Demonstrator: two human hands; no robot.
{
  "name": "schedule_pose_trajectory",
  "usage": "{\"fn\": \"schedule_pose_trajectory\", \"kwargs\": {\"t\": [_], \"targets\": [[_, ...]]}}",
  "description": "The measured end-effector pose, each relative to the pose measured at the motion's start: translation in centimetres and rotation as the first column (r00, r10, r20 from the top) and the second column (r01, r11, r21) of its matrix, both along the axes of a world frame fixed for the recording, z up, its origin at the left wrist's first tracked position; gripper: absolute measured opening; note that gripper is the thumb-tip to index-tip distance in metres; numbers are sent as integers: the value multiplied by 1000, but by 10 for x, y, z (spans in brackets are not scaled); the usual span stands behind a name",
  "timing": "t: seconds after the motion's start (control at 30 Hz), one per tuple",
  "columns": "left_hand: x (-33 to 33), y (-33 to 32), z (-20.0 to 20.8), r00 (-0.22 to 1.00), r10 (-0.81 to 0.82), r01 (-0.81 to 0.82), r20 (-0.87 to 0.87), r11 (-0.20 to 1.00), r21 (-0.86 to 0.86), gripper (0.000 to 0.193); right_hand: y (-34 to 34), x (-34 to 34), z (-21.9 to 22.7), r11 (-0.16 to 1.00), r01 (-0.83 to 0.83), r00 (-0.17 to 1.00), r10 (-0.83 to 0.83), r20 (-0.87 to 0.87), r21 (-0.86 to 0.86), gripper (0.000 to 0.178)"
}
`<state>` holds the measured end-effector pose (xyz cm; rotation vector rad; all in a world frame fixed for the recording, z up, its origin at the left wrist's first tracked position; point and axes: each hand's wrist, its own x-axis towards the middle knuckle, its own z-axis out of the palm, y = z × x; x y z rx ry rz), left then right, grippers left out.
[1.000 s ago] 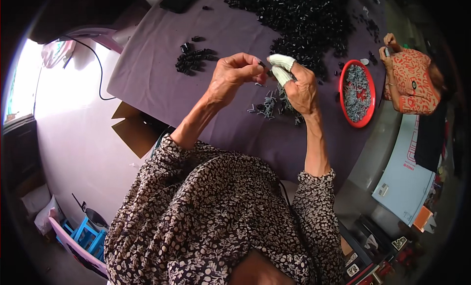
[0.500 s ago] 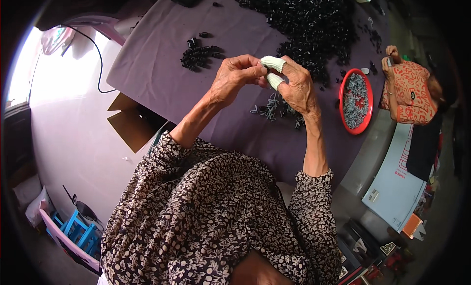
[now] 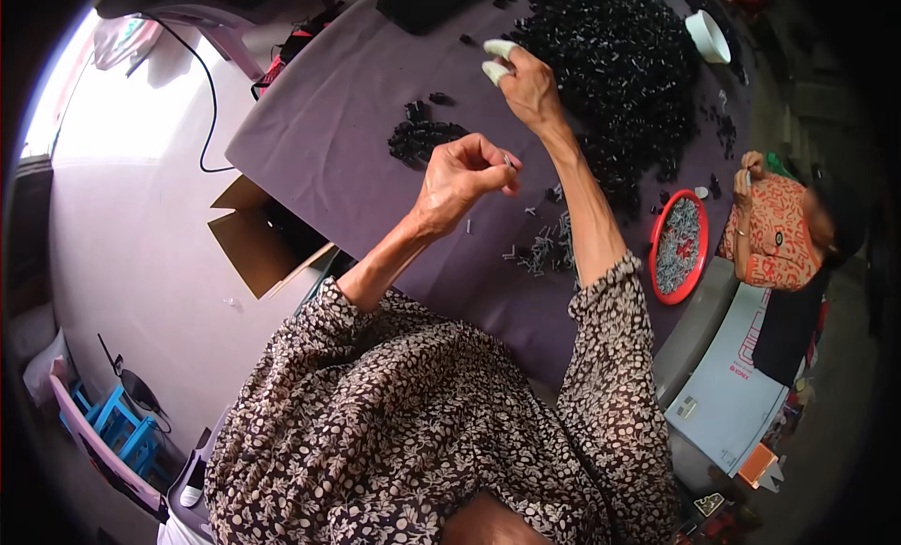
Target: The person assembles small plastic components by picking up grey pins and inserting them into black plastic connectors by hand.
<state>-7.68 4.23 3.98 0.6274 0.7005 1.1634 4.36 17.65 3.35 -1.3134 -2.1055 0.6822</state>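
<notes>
My left hand (image 3: 462, 181) is closed in a pinch over the cloth-covered table, with a small grey pin (image 3: 508, 160) between thumb and fingertips. Farther off, my right hand (image 3: 531, 87) reaches to the left edge of a big heap of small black plastic parts (image 3: 619, 67). Pale ribbed finger covers (image 3: 501, 49) sit on its thumb and forefinger, which are apart with nothing visible between them. Just beyond my left hand lies a small cluster of black parts (image 3: 418, 143). Loose grey pins (image 3: 542, 251) are scattered beside my right forearm.
A red oval tray (image 3: 654, 264) of grey pins stands at the table's right side. At the far right is a white bowl (image 3: 708, 37), and a dark flat object (image 3: 427, 3) lies at the back. A person in orange patterned clothing (image 3: 777, 221) works there. An open cardboard box (image 3: 251, 249) stands left.
My hands were together at the fingertips. The right has moved away to the black heap, its fingers parting, while the left keeps its pinch. The view has shifted slightly.
</notes>
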Motion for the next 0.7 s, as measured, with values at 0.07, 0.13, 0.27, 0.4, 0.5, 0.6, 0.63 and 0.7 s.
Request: {"fn": "schedule_pose_trajectory", "kwargs": {"t": [0.07,0.13,0.27,0.4,0.5,0.6,0.63,0.7], "targets": [[-3,-1,0,1000,1,-1,-22,1000,12,8,29,-11,-20,971,-54,998,48,31,231,20],[-8,-5,2,1000,-5,5,1,1000,-17,9,40,-27,-22,958,-72,996,52,79,277,19],[-10,-4,1,1000,-26,26,2,1000,-13,10,53,-35,-27,939,-113,955,13,295,326,13],[-8,-2,-1,1000,6,-6,-3,1000,-14,9,36,-24,-30,912,-143,960,32,280,386,3],[-3,-3,-1,1000,14,-14,10,1000,-7,9,10,-2,-24,880,-244,926,88,367,407,6],[4,-2,2,999,19,-18,-37,999,40,8,-18,25,-21,871,-201,944,50,325,448,2],[8,-2,3,998,17,-16,-57,999,34,7,-24,36,-18,885,-139,959,9,282,444,8],[17,0,8,998,4,-1,-70,999,43,7,-46,57,-2,987,129,991,-126,-34,98,11]]}}
